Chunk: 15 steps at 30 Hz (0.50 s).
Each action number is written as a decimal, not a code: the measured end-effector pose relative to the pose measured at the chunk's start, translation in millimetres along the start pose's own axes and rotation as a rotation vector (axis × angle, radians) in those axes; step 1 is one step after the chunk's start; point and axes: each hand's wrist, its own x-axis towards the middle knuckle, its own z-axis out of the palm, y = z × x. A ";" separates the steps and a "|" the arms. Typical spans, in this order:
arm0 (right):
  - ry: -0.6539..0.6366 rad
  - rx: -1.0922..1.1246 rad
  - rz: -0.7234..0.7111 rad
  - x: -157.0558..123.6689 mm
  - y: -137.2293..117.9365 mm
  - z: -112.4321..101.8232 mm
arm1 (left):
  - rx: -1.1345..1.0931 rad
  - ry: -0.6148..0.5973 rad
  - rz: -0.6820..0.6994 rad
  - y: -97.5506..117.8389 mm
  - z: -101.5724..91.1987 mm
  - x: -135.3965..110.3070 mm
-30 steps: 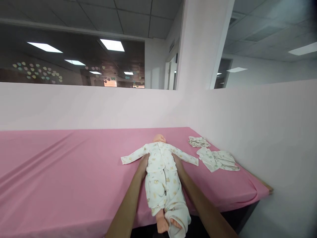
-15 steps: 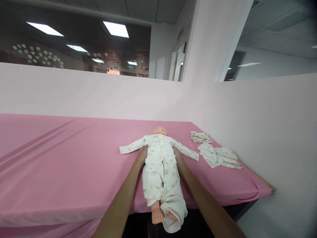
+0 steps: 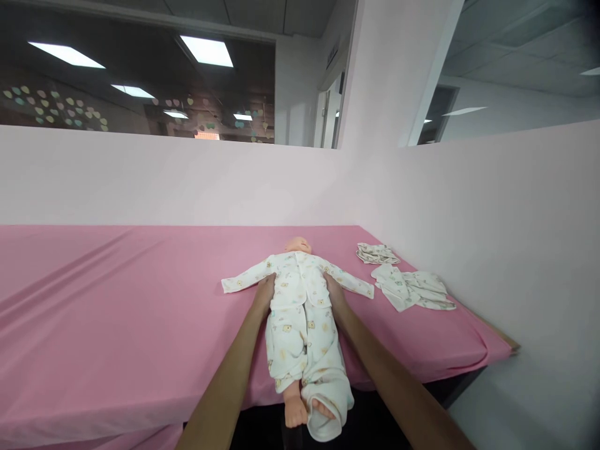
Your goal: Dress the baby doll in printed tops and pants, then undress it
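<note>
A baby doll lies on its back on the pink-covered table, its head away from me and its legs reaching over the front edge. It wears a white printed jacket and matching trousers; both sleeves spread outward. One bare foot shows, while the other foot sits partly inside the wide trouser cuff. My left hand holds the doll's side below its armpit. On the opposite side, my right hand grips it likewise. The fingers are mostly hidden by the doll's body and sleeves.
Folded printed cloth and a spread white printed garment lie at the right, near the wall. Pink sheet covers the table, whose right end is by the wall. White walls with windows stand behind and right.
The view has shifted slightly, so everything appears a little further left. Both hands stay at the doll's sides, and the doll's pose looks the same.
</note>
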 end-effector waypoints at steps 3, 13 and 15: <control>-0.010 0.037 0.047 -0.5 -2.1 -0.1 | 0.004 0.008 -0.006 0.4 0.2 1.1; -0.024 0.061 0.008 -5.9 -7.4 2.8 | -0.024 0.015 -0.019 0.0 0.9 1.4; 0.005 0.040 0.001 -5.6 -7.0 3.3 | -0.023 0.015 -0.023 -0.3 0.9 3.0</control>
